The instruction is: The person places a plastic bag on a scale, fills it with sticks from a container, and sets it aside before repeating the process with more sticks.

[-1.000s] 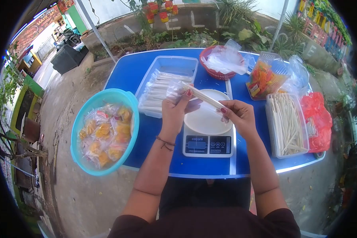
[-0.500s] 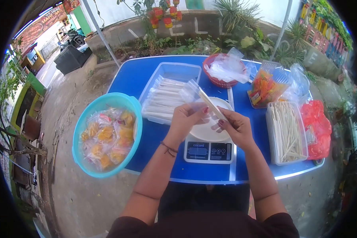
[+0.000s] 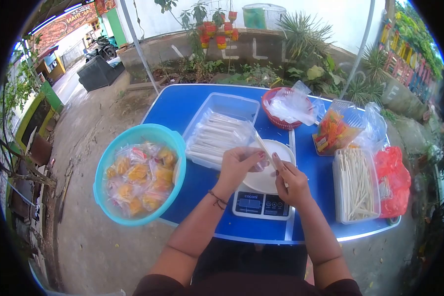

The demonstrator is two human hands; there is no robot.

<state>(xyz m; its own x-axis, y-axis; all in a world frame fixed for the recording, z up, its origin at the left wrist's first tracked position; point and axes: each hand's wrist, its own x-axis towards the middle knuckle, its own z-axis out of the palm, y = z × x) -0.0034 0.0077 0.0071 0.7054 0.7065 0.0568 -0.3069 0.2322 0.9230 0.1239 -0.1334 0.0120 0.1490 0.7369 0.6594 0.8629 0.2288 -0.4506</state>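
Over the white plate [image 3: 255, 183] of the kitchen scale [image 3: 261, 205], my left hand [image 3: 237, 166] pinches a clear plastic sleeve [image 3: 245, 132]. A few pale thin sticks [image 3: 263, 146] lie slanted in the sleeve, their far ends pointing up and left. My right hand [image 3: 293, 184] has its fingertips closed on the lower end of the sticks. Just beyond my left hand stands a clear plastic tray [image 3: 255, 104] with several wrapped stick bundles [image 3: 214, 132] in rows. Loose sticks [image 3: 356, 182] fill an upright-sided clear box to the right.
A turquoise basin [image 3: 101, 170] of bagged yellow food sits at the table's left edge. Further back are a red basket [image 3: 276, 121] with plastic bags and a clear container [image 3: 336, 129] with orange packets. A red plastic bag [image 3: 393, 182] lies beside the stick box on the blue table [image 3: 175, 104].
My right hand's fingers have shifted from around the sticks' lower part to their near end, more upright. The camera view has tilted, so the table sits lower in the picture.
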